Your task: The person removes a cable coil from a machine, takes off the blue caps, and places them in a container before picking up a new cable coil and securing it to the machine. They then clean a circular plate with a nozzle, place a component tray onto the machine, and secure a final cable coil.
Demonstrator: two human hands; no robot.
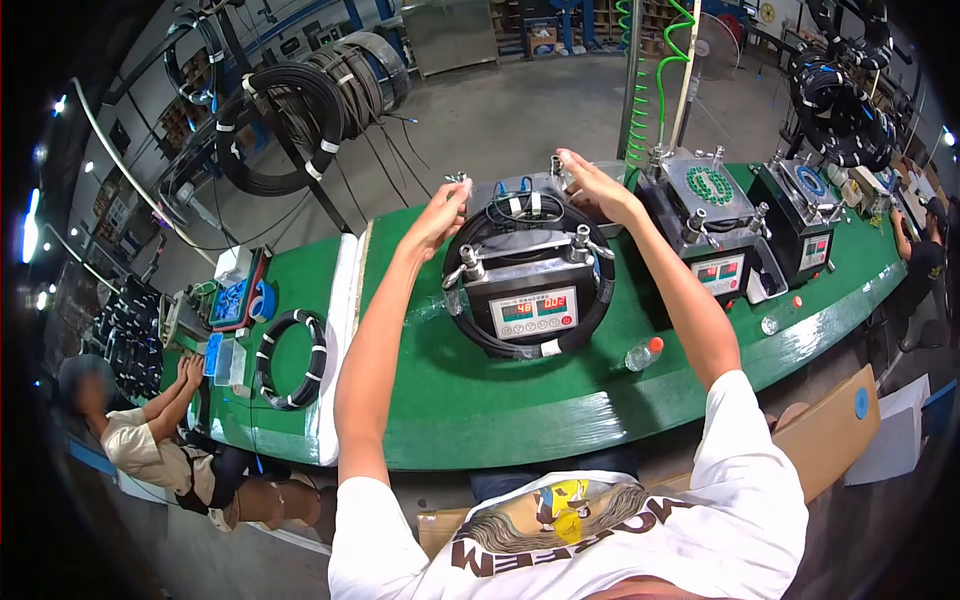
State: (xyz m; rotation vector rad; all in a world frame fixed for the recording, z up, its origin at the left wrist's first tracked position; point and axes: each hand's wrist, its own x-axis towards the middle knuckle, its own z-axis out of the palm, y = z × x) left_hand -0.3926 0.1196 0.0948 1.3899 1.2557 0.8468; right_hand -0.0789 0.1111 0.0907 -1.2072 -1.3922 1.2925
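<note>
A machine (535, 290) with a lit red digital display stands on the green table, with a coil of black cable (478, 322) looped around it. Metal clamp knobs rise from its corners. My left hand (440, 216) is at the machine's back left knob, its fingers closed together at the knob. Beside the back right knob, my right hand (596, 186) has its fingers stretched out, with its palm turned toward the machine. Blue-tipped connectors (522, 190) lie on the top of the coil between my hands.
Two similar machines (712, 235) (800, 215) stand to the right. A bottle with an orange cap (644, 353) is near the front edge. Another cable coil (291, 360) lies left. One co-worker (150, 440) sits at left, another (925, 250) at far right.
</note>
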